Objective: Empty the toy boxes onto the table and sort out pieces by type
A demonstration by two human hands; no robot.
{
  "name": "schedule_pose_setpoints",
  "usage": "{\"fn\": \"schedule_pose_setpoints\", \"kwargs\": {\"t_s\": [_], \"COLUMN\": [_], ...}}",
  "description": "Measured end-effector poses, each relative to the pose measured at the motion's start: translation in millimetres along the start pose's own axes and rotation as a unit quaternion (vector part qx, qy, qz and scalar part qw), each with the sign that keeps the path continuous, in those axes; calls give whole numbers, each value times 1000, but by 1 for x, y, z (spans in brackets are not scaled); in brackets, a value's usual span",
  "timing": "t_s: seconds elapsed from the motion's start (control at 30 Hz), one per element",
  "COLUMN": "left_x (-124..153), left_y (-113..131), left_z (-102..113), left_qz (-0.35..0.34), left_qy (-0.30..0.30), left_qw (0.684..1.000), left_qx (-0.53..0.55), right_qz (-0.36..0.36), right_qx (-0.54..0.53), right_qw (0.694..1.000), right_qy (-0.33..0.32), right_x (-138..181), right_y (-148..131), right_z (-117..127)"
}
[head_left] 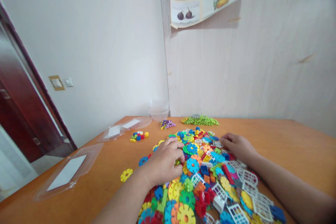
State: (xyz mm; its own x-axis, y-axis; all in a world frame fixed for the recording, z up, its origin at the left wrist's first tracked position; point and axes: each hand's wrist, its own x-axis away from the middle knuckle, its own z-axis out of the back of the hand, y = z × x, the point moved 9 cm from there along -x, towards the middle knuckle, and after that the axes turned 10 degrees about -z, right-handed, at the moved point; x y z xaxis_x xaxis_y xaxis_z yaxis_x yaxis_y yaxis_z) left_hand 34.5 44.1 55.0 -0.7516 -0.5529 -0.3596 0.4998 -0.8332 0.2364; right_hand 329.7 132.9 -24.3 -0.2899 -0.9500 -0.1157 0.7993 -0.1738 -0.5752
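A big heap of coloured plastic building pieces (204, 178) covers the orange table (288, 143): gear-shaped discs, small bricks and white lattice parts. My left hand (164, 161) rests on the heap's left side, fingers curled down into the pieces; what they grip is hidden. On the heap's far right edge lies my right hand (236, 145), fingers bent and pressed on the pieces near a white lattice part. Both forearms reach in from the bottom.
A green pile (201, 120), a small purple cluster (167, 124) and a mixed brick cluster (139, 136) sit apart at the back. A clear tub (159, 112) stands by the wall. Clear lids (68, 173) (126, 127) lie left. One yellow disc (126, 175) lies alone.
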Motion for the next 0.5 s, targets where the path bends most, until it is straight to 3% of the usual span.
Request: {"fn": "schedule_pose_setpoints", "kwargs": {"t_s": [0.3, 0.5], "left_x": [-4, 0], "left_y": [1, -24], "left_z": [8, 25], "left_qz": [-20, 44], "left_qy": [44, 96], "left_qw": [998, 992], "left_qx": [34, 73], "right_qz": [-13, -3], "right_qx": [3, -7], "right_qw": [1000, 1000], "right_qy": [-6, -2], "right_x": [1, 1], "right_y": [0, -1], "right_z": [1, 2]}}
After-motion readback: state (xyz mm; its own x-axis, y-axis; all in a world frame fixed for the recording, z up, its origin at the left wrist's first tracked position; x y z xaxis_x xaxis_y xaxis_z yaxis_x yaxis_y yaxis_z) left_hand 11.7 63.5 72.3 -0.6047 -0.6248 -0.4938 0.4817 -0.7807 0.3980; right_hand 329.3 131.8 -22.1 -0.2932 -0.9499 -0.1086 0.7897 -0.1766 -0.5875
